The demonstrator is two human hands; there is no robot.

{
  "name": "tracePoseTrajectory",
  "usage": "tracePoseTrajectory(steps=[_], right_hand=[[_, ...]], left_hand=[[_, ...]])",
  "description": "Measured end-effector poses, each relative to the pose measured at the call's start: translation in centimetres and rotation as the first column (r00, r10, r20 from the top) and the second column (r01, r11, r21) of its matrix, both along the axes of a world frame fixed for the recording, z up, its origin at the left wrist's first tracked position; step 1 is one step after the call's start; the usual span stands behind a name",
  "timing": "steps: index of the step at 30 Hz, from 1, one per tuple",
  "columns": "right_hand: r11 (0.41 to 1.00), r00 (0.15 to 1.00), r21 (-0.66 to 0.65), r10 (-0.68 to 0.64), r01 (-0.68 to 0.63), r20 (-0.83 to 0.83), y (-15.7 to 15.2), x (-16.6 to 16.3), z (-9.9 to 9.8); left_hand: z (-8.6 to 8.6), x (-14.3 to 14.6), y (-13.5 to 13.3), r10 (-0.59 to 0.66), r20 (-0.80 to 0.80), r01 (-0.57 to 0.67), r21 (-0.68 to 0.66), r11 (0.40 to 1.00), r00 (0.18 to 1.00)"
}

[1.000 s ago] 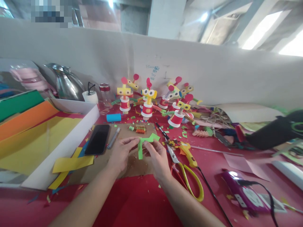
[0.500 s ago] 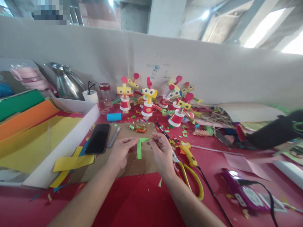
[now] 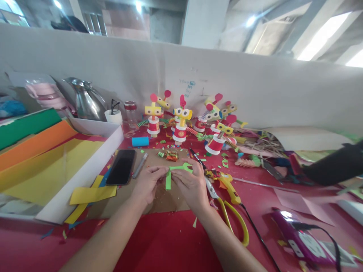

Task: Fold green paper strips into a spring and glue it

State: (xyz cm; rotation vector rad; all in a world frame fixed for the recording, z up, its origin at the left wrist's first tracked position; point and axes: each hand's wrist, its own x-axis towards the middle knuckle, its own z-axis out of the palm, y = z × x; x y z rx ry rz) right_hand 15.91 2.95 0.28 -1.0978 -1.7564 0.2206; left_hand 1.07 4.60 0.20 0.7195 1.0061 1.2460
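Observation:
Over the brown cardboard sheet [image 3: 127, 202], my left hand [image 3: 148, 184] is closed, pinching the corner of green paper strips [image 3: 168, 182] between thumb and fingertips. One strip hangs down from that corner and the other runs sideways to the right. My right hand [image 3: 191, 185] is closed on the sideways strip, whose forked end shows between its fingers. Just beyond the hands lie small folded paper springs [image 3: 171, 155], orange and green. A grey pen [image 3: 140, 165] and a black phone [image 3: 121, 167] rest left of my left hand.
Several paper-cup robot figures [image 3: 180, 132] stand at the back. Right of my hands are a yellow glue gun [image 3: 230, 187], yellow-handled scissors [image 3: 235, 219] and a purple device [image 3: 300, 238] with a cable. A white box [image 3: 82, 175] with coloured paper sits left. Paper scraps litter the red table.
My right hand has shifted its grip along the sideways strip, so its forked end now shows past the fingers. My left hand keeps its pinch. The whole view has shifted slightly.

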Motion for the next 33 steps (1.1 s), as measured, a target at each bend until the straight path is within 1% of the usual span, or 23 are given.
tracePoseTrajectory(steps=[1,3,5,6,8,9,10,11,13,15,17,22,28,33], right_hand=[[1.000,1.000,0.001,0.004,-0.004,-0.022,0.0,0.0,0.0],[0.999,0.993,-0.029,0.011,-0.014,-0.119,-0.1,0.0,0.2],[0.986,0.963,-0.147,0.037,-0.078,-0.267,-0.2,0.0,0.5],[0.962,0.938,-0.234,0.057,-0.144,-0.343,-0.1,0.0,0.7],[0.874,0.877,-0.388,0.085,-0.294,-0.473,-0.1,0.0,1.1],[0.829,0.851,-0.436,0.087,-0.350,-0.518,0.0,0.0,1.2],[0.797,0.834,-0.465,0.086,-0.386,-0.544,0.0,0.0,1.3],[0.780,0.831,-0.482,0.084,-0.398,-0.550,0.1,0.0,1.4],[0.773,0.854,-0.506,0.085,-0.382,-0.513,0.2,0.0,1.3],[0.779,0.887,-0.526,0.081,-0.341,-0.456,0.3,0.1,1.1],[0.781,0.901,-0.537,0.072,-0.318,-0.428,0.5,0.2,0.8],[0.759,0.887,-0.551,0.073,-0.345,-0.455,0.8,0.5,0.2],[0.783,0.895,-0.555,0.007,-0.283,-0.446,0.7,0.2,0.3],[0.792,0.884,-0.548,-0.022,-0.269,-0.466,0.5,0.1,0.5]], left_hand=[[0.0,0.0,0.0,0.006,-0.008,-0.006,0.007,1.000,1.000],[0.1,0.0,-0.1,0.014,-0.059,-0.013,0.026,1.000,0.998],[0.3,-0.1,-0.2,-0.004,-0.135,0.012,0.059,0.998,0.991],[0.4,-0.1,-0.3,-0.025,-0.169,0.038,0.077,0.996,0.985],[0.5,-0.2,-0.5,-0.065,-0.236,0.094,0.114,0.989,0.970],[0.5,-0.2,-0.6,-0.078,-0.272,0.117,0.132,0.984,0.959],[0.5,-0.3,-0.7,-0.084,-0.313,0.137,0.151,0.979,0.946],[0.4,-0.3,-0.7,-0.085,-0.353,0.153,0.170,0.974,0.932],[0.2,-0.4,-0.8,-0.084,-0.400,0.174,0.192,0.966,0.913],[0.0,-0.4,-0.8,-0.086,-0.407,0.173,0.182,0.968,0.910],[0.0,-0.4,-0.7,-0.089,-0.395,0.166,0.166,0.972,0.914],[0.4,-0.5,-0.6,-0.097,-0.359,0.156,0.139,0.978,0.928],[0.5,-0.5,-0.4,-0.104,-0.329,0.154,0.129,0.980,0.939],[0.5,-0.3,-0.3,-0.140,-0.234,0.167,0.101,0.981,0.962]])
